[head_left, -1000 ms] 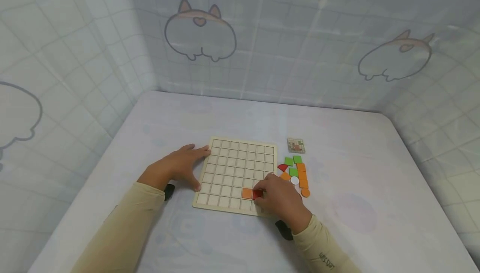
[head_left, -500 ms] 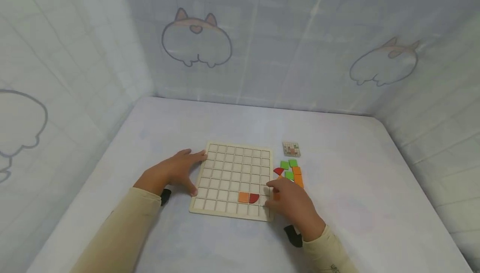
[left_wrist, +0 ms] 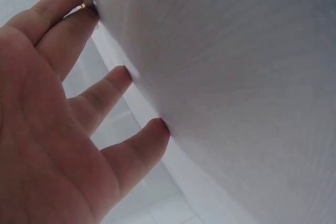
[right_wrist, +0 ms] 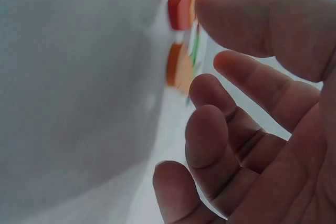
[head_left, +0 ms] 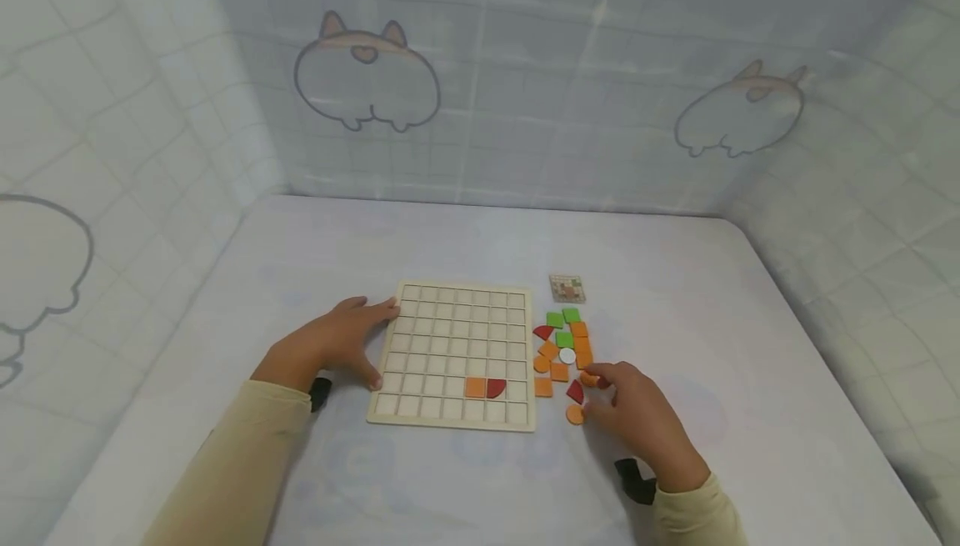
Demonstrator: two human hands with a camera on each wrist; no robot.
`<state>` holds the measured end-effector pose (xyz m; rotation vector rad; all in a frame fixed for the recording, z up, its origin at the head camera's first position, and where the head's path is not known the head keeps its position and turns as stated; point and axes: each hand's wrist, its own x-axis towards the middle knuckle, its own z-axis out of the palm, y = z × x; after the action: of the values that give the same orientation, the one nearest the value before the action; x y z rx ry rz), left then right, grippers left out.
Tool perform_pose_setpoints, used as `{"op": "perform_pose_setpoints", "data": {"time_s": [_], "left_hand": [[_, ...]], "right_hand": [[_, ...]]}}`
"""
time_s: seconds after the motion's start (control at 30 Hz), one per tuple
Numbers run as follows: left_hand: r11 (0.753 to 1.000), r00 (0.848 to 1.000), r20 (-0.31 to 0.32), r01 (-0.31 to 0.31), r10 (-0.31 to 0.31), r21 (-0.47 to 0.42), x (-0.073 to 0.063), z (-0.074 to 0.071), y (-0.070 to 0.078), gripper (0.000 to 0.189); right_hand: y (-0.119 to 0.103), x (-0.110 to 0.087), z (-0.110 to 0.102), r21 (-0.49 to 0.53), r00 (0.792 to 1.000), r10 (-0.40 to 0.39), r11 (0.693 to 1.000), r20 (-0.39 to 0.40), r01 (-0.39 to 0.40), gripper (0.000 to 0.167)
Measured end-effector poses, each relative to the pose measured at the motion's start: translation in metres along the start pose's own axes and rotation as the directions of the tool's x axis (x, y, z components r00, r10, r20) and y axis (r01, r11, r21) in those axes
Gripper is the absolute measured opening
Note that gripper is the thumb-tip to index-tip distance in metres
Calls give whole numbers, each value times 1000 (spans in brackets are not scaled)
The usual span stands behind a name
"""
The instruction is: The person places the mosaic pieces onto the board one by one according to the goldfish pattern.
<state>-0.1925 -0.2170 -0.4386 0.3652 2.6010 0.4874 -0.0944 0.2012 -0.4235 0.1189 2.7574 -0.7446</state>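
Note:
A pale wooden grid board (head_left: 427, 354) lies flat on the table. In its lower right part sit an orange square tile (head_left: 476, 388) and a red quarter-circle tile (head_left: 495, 388), side by side. My left hand (head_left: 330, 346) spreads along the board's left edge, index fingertip and thumb right at the rim. Over the loose tiles to the right hovers my right hand (head_left: 645, 417), thumb and fingers apart with nothing between them. Close to its fingertips are a loose red tile (head_left: 575, 392) and an orange round tile (head_left: 574, 414). In the right wrist view, another red tile (right_wrist: 180, 9) shows near the thumb.
Beyond these, green tiles (head_left: 564, 339), orange squares (head_left: 582, 344) and a white round tile (head_left: 567, 356) lie beside the board's right edge. A small patterned card (head_left: 567, 288) is behind them. Tile-patterned curtains (head_left: 480, 79) enclose the table's back and sides.
My right hand has let go of the red quarter-circle on the board and moved right to the loose tiles. The left hand stays at the board's edge. The head view has shifted slightly.

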Motion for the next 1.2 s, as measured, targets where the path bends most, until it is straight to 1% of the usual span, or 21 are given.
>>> {"op": "perform_pose_setpoints", "data": {"time_s": [0.2,0.3,0.4,0.53,0.63,0.8,0.87,0.97,1.07,1.2], "left_hand": [[1000,1000,-4,-4,4,-14,-3,-2,0,129],[1000,1000,-9,-7,7,-17,-4,-2,0,128],[1000,1000,-12,-13,13,-14,-5,-2,1,126],[1000,1000,-8,-12,12,-20,-7,-3,2,124],[1000,1000,-6,-10,9,-25,-8,-3,4,123],[1000,1000,-11,-2,2,-26,-8,-3,5,124],[1000,1000,-10,2,-3,-29,-9,-3,6,124],[999,1000,-10,12,-13,-32,-9,-3,7,124],[1000,1000,-9,16,-16,-24,-10,-2,8,123],[1000,1000,-12,14,-14,-18,-8,-2,8,123]], "right_hand": [[13,4,3,-26,999,33,999,-9,-34,44],[15,6,2,-21,999,25,999,-20,-26,44],[15,9,2,-5,1000,-1,1000,-25,1,43],[14,12,3,22,999,-22,1000,-24,22,31],[14,14,5,13,999,-20,1000,-32,21,19],[8,15,5,-37,998,-48,998,-48,46,11],[6,15,6,-43,998,-46,998,-47,44,9],[3,16,6,-51,999,-36,998,-36,34,10],[-1,15,5,-47,999,-29,999,-24,28,17],[-17,12,4,-4,998,-45,999,-45,45,25]]}}
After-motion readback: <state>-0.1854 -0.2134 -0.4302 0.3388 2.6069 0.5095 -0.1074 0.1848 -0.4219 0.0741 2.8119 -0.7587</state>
